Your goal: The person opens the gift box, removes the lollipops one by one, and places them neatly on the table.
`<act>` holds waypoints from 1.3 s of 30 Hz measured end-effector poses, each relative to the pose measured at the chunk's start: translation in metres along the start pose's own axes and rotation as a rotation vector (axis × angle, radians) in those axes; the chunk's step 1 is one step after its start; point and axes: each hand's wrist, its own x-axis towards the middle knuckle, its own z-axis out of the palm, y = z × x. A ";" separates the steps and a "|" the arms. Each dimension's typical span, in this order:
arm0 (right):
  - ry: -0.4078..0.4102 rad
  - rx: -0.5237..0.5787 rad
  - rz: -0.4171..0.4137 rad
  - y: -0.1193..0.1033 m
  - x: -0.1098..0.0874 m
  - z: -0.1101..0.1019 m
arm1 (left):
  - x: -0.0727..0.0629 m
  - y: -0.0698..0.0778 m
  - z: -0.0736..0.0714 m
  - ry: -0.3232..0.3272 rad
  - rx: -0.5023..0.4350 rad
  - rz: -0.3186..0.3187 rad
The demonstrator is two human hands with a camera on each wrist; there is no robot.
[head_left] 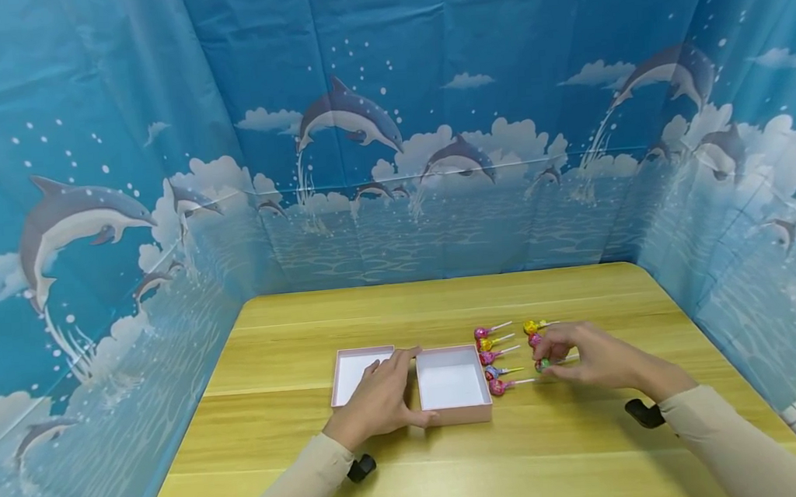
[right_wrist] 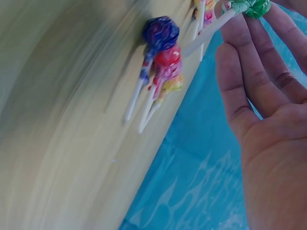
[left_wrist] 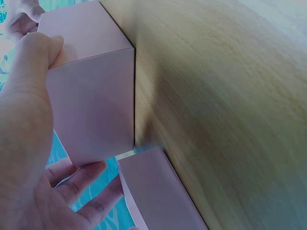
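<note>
The left hand (head_left: 382, 398) straddles the left side of an open pink box (head_left: 456, 415) with a white inside. Its thumb presses the front wall, and its fingers reach the far left corner. In the left wrist view, the box (left_wrist: 91, 100) shows plain pink walls between thumb and fingers. Between thumb and fingertips, the right hand (head_left: 585, 355) pinches a green-wrapped lollipop (head_left: 542, 364). The right wrist view shows that green lollipop (right_wrist: 258, 7) with its white stick slanting down and left.
A second pink tray (head_left: 352, 377), white inside, lies left of the box, partly behind the left hand. Several lollipops (head_left: 498, 386) line up along the box's right side. Beyond the right hand lie a yellow lollipop (head_left: 530, 327) and a pink lollipop (head_left: 535, 340).
</note>
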 end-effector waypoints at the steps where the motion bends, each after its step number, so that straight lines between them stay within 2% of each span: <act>1: 0.000 -0.006 0.004 0.001 -0.002 0.000 | 0.000 0.000 0.000 0.000 0.000 -0.001; 10: -0.001 -0.030 0.085 0.013 -0.014 -0.001 | 0.000 -0.001 0.001 0.001 0.010 0.001; 19: 0.013 -0.033 0.103 0.023 -0.022 0.004 | 0.002 -0.001 -0.002 -0.004 0.003 0.001; 26: 0.026 -0.037 0.080 0.028 -0.024 0.010 | 0.003 -0.002 -0.001 -0.003 0.001 -0.001; 33: 0.030 -0.042 0.022 0.033 -0.023 0.016 | 0.002 -0.001 0.001 -0.002 0.008 0.003; 39: 0.015 -0.016 0.030 0.033 -0.022 0.019 | 0.001 -0.001 0.002 -0.010 0.002 -0.005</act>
